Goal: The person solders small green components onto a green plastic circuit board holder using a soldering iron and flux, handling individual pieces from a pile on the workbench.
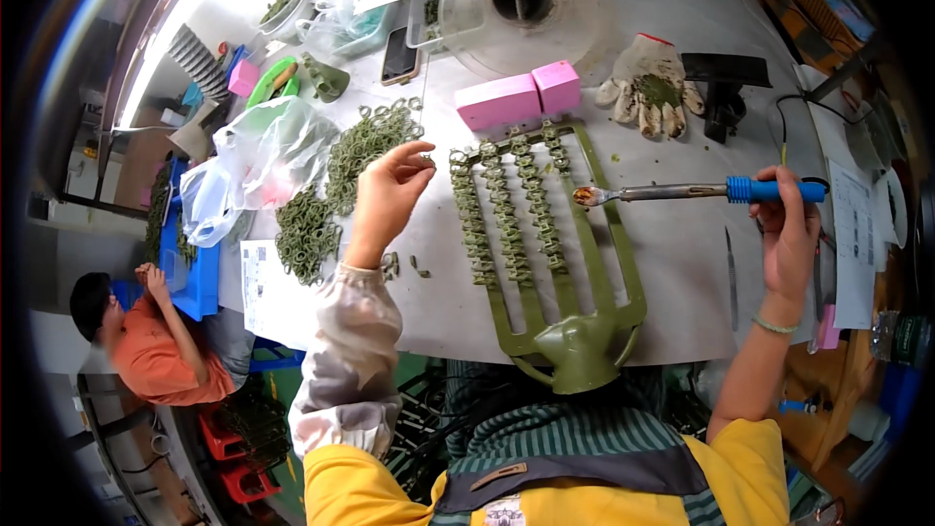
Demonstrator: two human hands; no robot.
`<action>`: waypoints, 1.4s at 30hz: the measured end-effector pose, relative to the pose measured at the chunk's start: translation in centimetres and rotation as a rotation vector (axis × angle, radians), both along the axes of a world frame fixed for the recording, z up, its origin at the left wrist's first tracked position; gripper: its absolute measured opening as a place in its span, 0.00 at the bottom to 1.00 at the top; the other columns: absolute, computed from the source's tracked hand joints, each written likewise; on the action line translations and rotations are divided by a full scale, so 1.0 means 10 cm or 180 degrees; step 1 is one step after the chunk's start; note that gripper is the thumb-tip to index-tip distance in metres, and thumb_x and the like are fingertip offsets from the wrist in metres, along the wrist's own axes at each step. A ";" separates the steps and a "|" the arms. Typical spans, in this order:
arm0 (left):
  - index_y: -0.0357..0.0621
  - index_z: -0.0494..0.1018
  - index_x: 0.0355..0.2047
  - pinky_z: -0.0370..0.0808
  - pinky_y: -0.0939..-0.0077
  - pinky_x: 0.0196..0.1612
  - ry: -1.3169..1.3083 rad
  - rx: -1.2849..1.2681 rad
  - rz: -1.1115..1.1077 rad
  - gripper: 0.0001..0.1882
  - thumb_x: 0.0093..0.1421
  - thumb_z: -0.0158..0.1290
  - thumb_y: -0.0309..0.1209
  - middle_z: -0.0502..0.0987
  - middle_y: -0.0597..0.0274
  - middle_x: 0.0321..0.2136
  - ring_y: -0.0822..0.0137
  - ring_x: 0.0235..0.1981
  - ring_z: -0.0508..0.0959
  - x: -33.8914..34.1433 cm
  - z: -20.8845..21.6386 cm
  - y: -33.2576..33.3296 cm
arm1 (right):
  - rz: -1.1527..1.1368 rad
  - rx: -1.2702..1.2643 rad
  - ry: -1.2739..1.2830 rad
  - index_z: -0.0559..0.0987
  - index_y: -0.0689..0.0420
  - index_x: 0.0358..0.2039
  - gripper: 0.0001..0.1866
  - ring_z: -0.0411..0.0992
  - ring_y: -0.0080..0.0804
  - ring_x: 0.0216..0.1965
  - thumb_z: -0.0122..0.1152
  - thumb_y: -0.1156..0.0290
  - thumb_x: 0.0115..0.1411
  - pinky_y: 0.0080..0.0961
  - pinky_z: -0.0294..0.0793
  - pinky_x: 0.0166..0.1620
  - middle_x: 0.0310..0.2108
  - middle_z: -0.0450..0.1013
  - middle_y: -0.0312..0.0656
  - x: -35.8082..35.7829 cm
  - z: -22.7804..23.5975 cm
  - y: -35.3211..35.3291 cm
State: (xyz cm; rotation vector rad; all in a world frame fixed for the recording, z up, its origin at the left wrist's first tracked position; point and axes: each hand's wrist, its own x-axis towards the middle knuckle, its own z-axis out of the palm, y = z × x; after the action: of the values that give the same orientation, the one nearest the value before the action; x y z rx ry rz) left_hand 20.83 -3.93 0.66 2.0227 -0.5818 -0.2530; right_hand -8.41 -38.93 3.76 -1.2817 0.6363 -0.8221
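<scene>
Over the table, beside a pile of small green rings (375,151), my left hand (385,197) is closed with thumb and fingers pinched together. Whatever is between its fingertips is too small to make out. My right hand (785,229) grips the blue handle of a soldering iron (672,192), its browned, spoon-like tip pointing left above a green forked frame (614,253). Several bars of that frame carry rows of small green ring pieces (502,219); the rightmost bar looks bare. Pink blocks (497,102) lie against the frame's far end.
A stained work glove (651,88) and a black stand (726,93) lie at the far right. Behind is a clear round cover (467,10). Plastic bags (263,156) and a phone (400,56) are to the left. Another person (161,351) sits at the left by a blue tray (198,263).
</scene>
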 end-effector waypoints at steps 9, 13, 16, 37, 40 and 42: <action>0.41 0.79 0.41 0.79 0.76 0.37 -0.0721 0.0096 -0.1097 0.11 0.57 0.59 0.21 0.81 0.56 0.33 0.67 0.32 0.81 -0.77 0.36 -0.95 | -0.0028 -0.0024 -0.0054 0.82 0.61 0.36 0.14 0.73 0.24 0.27 0.63 0.62 0.62 0.20 0.74 0.34 0.33 0.78 0.40 0.06 -0.05 0.01; 0.45 0.81 0.41 0.77 0.71 0.35 -0.1365 0.0574 -0.1244 0.11 0.56 0.61 0.24 0.80 0.55 0.33 0.59 0.31 0.80 -0.79 0.21 -1.12 | 0.0130 0.0012 -0.0174 0.81 0.61 0.36 0.12 0.73 0.25 0.26 0.62 0.63 0.63 0.20 0.75 0.33 0.33 0.78 0.41 0.11 -0.16 -0.02; 0.48 0.82 0.38 0.75 0.68 0.38 -0.1965 0.0566 -0.1138 0.10 0.54 0.62 0.27 0.79 0.59 0.32 0.58 0.34 0.78 -0.75 0.07 -1.15 | 0.0140 0.0096 -0.0208 0.81 0.62 0.35 0.13 0.73 0.25 0.26 0.61 0.64 0.64 0.21 0.75 0.33 0.32 0.78 0.41 0.16 -0.20 -0.01; 0.42 0.81 0.40 0.76 0.75 0.39 -0.0891 0.0102 -0.0131 0.12 0.56 0.63 0.32 0.83 0.59 0.32 0.66 0.32 0.81 -0.19 0.28 -0.69 | -0.0056 0.0092 -0.0081 0.81 0.60 0.32 0.13 0.71 0.22 0.23 0.63 0.62 0.62 0.18 0.74 0.31 0.30 0.77 0.40 -0.05 -0.05 -0.04; 0.39 0.80 0.40 0.77 0.72 0.42 -0.1267 0.1482 0.0218 0.13 0.56 0.63 0.31 0.83 0.55 0.34 0.61 0.36 0.82 0.19 0.06 -0.01 | 0.0009 0.0120 -0.0105 0.81 0.60 0.33 0.13 0.71 0.22 0.24 0.63 0.62 0.62 0.18 0.74 0.31 0.31 0.77 0.40 -0.04 -0.05 -0.02; 0.39 0.79 0.42 0.76 0.67 0.45 -0.2238 0.1862 -0.0118 0.15 0.54 0.63 0.29 0.81 0.53 0.38 0.55 0.41 0.81 0.21 -0.12 0.17 | 0.0008 0.0093 -0.0110 0.80 0.60 0.35 0.13 0.72 0.22 0.25 0.63 0.62 0.62 0.18 0.74 0.32 0.32 0.77 0.40 -0.06 -0.06 -0.02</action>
State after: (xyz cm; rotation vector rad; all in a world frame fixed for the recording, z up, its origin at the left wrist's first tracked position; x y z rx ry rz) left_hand 22.91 -2.28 -0.56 2.6753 -1.0698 0.3296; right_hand -8.98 -39.17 3.17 -1.2390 0.6169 -0.8284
